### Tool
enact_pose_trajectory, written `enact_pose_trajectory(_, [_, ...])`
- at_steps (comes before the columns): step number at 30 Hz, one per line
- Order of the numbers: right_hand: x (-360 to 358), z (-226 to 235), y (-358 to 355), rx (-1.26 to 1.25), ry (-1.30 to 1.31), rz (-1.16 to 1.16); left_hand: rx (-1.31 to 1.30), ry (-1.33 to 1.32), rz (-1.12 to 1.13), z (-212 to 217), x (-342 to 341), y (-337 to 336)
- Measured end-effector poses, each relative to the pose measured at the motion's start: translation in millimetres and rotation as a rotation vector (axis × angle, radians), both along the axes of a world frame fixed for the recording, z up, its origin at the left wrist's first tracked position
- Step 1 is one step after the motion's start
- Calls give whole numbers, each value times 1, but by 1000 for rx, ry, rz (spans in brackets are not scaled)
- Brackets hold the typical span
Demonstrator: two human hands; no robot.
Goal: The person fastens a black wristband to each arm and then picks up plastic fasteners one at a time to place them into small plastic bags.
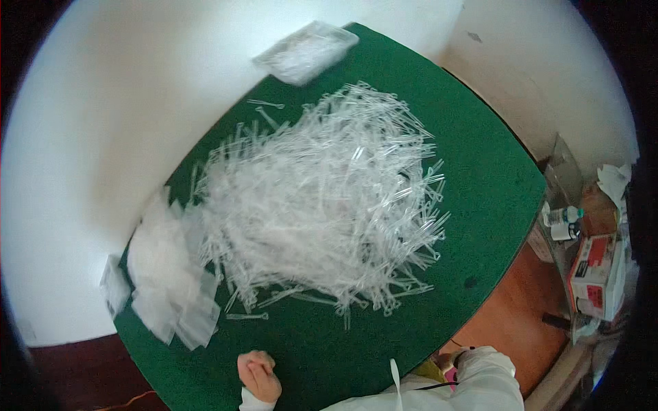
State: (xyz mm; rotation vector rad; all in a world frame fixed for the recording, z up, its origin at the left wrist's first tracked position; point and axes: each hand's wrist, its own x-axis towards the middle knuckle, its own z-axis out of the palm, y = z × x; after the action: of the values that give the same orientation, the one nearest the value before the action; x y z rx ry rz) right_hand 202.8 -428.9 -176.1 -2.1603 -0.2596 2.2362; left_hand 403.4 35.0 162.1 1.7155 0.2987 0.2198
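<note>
My left hand [259, 375] is closed, fingers curled, over the green table [480, 198] by its near edge. Nothing shows in it. My right hand [447, 360] is low beside my body past the table edge, partly covered by the white sleeve [488, 378]; its fingers cannot be made out. A wide heap of small clear plastic forks [322, 198], slim with looped ends, spreads across the table. One loose fork [247, 316] lies a little beyond my left hand. Clear flat plastic bags [171, 274] are fanned in a stack left of the heap.
At the far edge is a clear tray or pack [308, 53] filled with clear pieces. Another clear packet [115, 284] sits at the left edge, against the white wall [82, 171]. To the right stand a bottle [563, 216] and a red-and-white box [595, 277] on a shelf.
</note>
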Motion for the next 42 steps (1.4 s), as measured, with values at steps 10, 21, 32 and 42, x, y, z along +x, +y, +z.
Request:
enact_pose_trajectory(10, [198,33,54,75,210,-256,127,78,-30,-14,3,3])
enact_pose_trajectory(21, [169,39,59,131,412,-682,-113,-60,-130,-27,-20,45])
enact_pose_trajectory(32, [186,31,69,246,388,-571,113,-57,109,-10,-2,-2])
enact_pose_trajectory(42, [139,-17,44,398,367,-481,141,-126,144,-12,-6,-5])
